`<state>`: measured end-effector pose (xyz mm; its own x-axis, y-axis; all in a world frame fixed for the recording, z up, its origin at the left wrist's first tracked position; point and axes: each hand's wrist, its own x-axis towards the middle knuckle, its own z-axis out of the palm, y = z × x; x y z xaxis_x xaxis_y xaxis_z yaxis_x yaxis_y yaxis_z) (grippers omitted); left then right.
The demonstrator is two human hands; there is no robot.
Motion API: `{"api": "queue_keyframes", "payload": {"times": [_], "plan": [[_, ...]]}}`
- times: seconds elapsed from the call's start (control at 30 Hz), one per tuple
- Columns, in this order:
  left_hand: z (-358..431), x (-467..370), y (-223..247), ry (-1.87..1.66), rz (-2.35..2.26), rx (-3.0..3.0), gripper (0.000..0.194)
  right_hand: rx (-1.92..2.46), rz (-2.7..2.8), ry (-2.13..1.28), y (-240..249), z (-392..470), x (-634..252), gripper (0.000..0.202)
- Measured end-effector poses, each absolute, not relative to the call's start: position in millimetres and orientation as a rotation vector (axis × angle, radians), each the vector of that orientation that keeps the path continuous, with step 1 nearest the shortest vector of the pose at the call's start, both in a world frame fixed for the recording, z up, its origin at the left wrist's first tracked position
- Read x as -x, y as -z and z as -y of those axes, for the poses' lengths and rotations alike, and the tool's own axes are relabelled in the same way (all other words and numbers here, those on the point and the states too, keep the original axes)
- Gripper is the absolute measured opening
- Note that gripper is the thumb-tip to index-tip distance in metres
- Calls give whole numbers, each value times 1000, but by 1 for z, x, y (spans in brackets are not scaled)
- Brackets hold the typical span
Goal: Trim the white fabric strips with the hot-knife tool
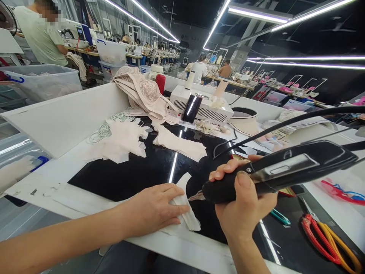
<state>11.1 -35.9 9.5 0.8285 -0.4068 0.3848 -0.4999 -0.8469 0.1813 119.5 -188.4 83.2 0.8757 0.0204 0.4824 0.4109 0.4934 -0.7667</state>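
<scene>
My left hand (158,207) is closed on a narrow cream fabric piece (190,217) at the front edge of the black work surface (137,182). Its fingers hold the cloth down, and part of the piece is hidden beneath them. My right hand (245,201) is wrapped round a black corded handheld tool (273,167) with a silver panel on its side. The tool's narrow metal tip (196,196) points left at the right edge of the fabric, very close to it; I cannot tell whether they touch.
Cream fabric pieces (178,142) and a heap of cut cloth (122,139) lie farther back. Scissors (322,236) with red and orange handles and a teal tool (280,217) rest at right. Behind stand a white vented box (211,110) and a dark cylinder (192,108).
</scene>
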Motion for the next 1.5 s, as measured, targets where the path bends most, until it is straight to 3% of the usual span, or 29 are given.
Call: {"api": "queue_keyframes", "payload": {"times": [0.33, 0.53, 0.63, 0.87, 1.17, 1.3, 1.5], "plan": [[43, -8, -12, -547, 682, -2784, 35, 1076, 448, 219, -81, 180, -122, 40], [31, -25, -24, -581, 831, -2806, 17, 1075, 492, 220, -80, 183, -122, 40], [23, -39, -28, -608, 1009, -2740, 20, 1067, 494, 202, -78, 183, -123, 41], [6, -54, -35, -302, 1114, -2739, 12, 1046, 477, 179, -77, 183, -124, 42], [-5, -50, -37, -224, 1051, -2670, 12, 1054, 496, 196, -78, 183, -123, 40], [-8, -47, -33, -178, 976, -2633, 25, 1064, 498, 195, -78, 184, -122, 39], [-11, -42, -25, -201, 951, -2568, 25, 1062, 482, 196, -82, 183, -120, 38]]}}
